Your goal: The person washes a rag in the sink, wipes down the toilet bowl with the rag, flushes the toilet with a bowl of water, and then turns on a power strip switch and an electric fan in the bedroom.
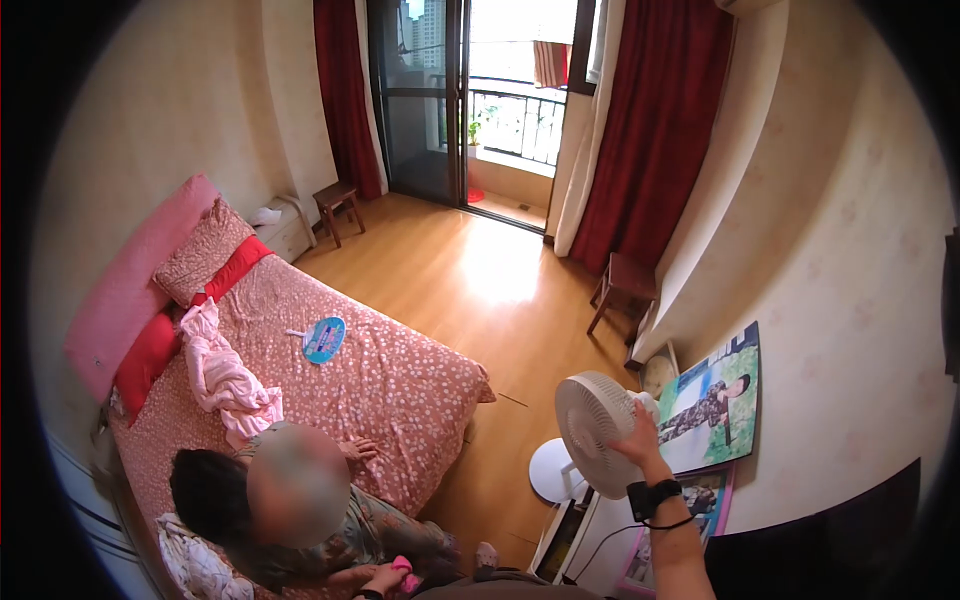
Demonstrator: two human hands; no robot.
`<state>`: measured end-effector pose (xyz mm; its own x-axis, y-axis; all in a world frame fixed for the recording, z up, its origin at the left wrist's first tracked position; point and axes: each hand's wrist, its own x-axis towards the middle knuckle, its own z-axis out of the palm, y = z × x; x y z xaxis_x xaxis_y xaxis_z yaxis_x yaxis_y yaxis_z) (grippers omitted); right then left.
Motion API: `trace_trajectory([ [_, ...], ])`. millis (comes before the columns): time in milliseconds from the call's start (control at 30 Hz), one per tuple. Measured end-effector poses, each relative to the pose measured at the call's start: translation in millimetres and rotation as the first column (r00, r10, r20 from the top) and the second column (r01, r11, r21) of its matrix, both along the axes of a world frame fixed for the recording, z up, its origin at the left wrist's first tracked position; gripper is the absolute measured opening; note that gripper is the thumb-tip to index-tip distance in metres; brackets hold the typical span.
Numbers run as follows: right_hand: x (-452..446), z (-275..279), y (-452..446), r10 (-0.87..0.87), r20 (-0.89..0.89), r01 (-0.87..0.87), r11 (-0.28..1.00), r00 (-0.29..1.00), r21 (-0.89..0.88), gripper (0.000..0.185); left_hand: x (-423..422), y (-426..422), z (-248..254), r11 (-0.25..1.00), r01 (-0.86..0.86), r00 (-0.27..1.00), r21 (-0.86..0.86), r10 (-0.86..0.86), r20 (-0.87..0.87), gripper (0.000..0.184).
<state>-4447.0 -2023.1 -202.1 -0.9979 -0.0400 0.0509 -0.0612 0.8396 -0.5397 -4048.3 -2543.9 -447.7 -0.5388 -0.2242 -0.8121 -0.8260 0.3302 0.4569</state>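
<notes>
My right hand (637, 440), with a black watch on the wrist, grips the head of a white standing fan (592, 428) at its rear edge. The fan's round white base (556, 470) rests on the floor. My left hand (382, 579) is low in the view, its fingers closed on a bright pink cloth (406, 574). Right beside it is the forearm of a person seated on the bed's edge. That person's other hand (360, 449) lies flat on the bedspread.
A bed (350, 400) with a floral cover fills the left, with a hand fan (324, 340) and a pink garment (225, 375) on it. Wooden stools (625, 285) stand by the walls. Photo boards (712, 400) lean at the right, and a dark cable (600, 540) runs near my arm.
</notes>
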Motion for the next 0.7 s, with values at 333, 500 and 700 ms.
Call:
trace_trajectory([
  [333,4,-7,-11,-0.095,0.027,0.096,0.995,0.995,-0.034,0.119,-105,25,5,0.985,0.172,0.985,0.003,-0.172,-0.028,0.039],
  [500,-4,-10,-13,-0.125,-0.016,0.125,0.992,0.992,0.031,0.115,-154,20,27,0.977,0.167,0.947,-0.135,-0.197,-0.254,0.039],
  [700,-21,23,-44,-0.232,-0.017,0.233,0.972,0.972,0.034,0.114,-238,-17,3,0.987,0.157,0.964,-0.040,-0.162,-0.212,0.034],
])
